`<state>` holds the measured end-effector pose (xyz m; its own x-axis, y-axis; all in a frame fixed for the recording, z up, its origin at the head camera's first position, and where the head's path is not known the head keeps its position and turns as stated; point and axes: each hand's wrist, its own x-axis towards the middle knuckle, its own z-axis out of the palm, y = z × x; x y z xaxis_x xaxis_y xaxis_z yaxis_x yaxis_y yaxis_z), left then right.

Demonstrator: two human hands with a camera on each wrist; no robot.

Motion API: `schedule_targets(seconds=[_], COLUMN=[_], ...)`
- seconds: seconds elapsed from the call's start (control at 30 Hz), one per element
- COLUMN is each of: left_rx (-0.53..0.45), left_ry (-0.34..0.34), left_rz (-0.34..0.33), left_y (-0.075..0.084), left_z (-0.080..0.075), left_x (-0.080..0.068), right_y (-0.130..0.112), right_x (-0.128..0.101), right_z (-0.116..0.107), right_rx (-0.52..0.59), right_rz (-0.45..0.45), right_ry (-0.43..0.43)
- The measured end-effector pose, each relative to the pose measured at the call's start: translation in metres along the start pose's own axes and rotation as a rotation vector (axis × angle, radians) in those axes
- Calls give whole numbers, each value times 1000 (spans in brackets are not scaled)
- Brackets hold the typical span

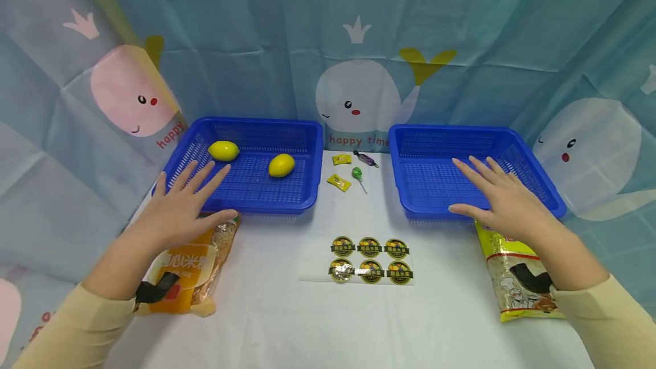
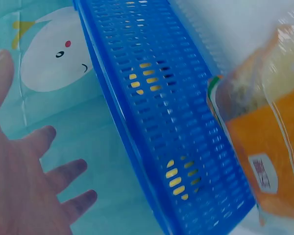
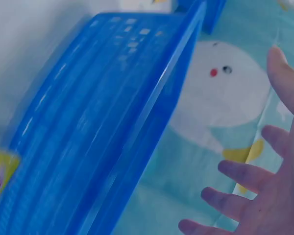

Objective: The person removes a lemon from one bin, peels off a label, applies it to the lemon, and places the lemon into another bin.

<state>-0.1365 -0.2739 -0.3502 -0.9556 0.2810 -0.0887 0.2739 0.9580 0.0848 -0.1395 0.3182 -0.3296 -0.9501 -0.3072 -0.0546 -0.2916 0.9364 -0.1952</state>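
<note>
My left hand (image 1: 176,209), fingers straight and spread, hovers palm down over the near left corner of the left blue basket (image 1: 312,187) and an orange noodle bag (image 1: 187,269). Two lemons, one at the back left (image 1: 224,151) and one at the right (image 1: 281,165), lie inside that basket. Spread in the same way, my right hand (image 1: 504,201) hangs above the near right part of the right blue basket (image 1: 405,187) and a yellow-edged clear bag (image 1: 512,278). Neither hand holds anything. In both wrist views the fingers stand apart from the basket walls.
Between the baskets lie two yellow-wrapped candies (image 1: 339,182), a purple-wrapped candy (image 1: 366,159) and a green lollipop (image 1: 357,174). A sheet of round black-and-gold stickers (image 1: 370,260) is on the white table (image 1: 277,323). A whale-print curtain (image 1: 246,27) hangs behind and at the sides.
</note>
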Motion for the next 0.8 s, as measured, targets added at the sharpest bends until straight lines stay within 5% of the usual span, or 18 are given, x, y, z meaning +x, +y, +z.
schedule_targets(seconds=[0.4,0.8], left_rx=[-308,-700], left_ry=[54,11], left_rz=[117,86], left_y=[2,-1], left_z=[-8,-27], left_x=[35,93], right_y=[-78,-154], right_x=[47,105], right_z=[16,67], right_rx=[309,552], right_rz=[-73,-177], right_ry=[110,78])
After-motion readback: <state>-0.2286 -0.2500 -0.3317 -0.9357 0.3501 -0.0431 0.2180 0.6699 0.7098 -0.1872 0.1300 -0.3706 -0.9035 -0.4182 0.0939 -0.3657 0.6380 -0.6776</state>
